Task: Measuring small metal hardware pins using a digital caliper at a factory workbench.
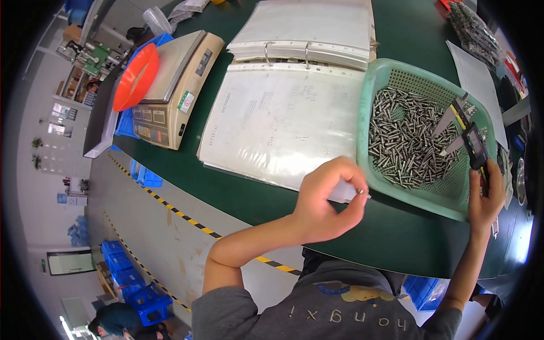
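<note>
My left hand [328, 207] is closed in a pinch in front of the open binder [283, 124], close to the basket's left corner. Between its thumb and fingertip sits a small metal pin [364, 194], silvery and mostly covered by the fingers. My right hand [486, 198] grips a digital caliper [475, 146] at the right rim of the green plastic basket [371, 85]. The caliper's jaws are spread apart over the basket, with nothing visible between them. Many similar metal pins [411, 141] lie heaped in the basket.
Left of the binder stands a weighing scale [170, 85] with an orange scoop tray [136, 79] on its left side. A white sheet [476, 85] and bagged parts [473, 34] lie right of the basket. The green table [249, 198] has its near edge by my body.
</note>
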A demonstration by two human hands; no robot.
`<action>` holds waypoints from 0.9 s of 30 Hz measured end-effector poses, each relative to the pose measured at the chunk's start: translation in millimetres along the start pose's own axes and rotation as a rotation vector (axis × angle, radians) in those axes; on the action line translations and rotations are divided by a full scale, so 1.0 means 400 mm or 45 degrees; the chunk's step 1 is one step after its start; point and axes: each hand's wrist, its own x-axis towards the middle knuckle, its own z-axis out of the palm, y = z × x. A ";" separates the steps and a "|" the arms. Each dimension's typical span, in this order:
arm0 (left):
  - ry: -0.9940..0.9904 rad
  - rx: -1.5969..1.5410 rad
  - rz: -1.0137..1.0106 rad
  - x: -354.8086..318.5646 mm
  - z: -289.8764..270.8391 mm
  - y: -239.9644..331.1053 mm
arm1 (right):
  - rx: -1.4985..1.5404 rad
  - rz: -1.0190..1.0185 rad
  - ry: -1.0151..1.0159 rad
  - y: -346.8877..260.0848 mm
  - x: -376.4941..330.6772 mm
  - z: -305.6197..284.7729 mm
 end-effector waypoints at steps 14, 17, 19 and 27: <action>0.833 -0.168 -0.038 -0.135 -0.106 -0.032 | 0.028 0.227 -0.070 0.049 -0.044 0.001; 0.853 -0.164 -0.066 -0.139 -0.097 -0.047 | 0.008 0.243 -0.102 0.049 -0.043 -0.003; 0.876 -0.166 -0.079 -0.144 -0.093 -0.055 | -0.022 0.243 -0.124 0.045 -0.043 -0.002; 0.926 -0.215 -0.106 -0.140 -0.094 -0.058 | 0.025 0.258 -0.170 0.054 -0.039 -0.008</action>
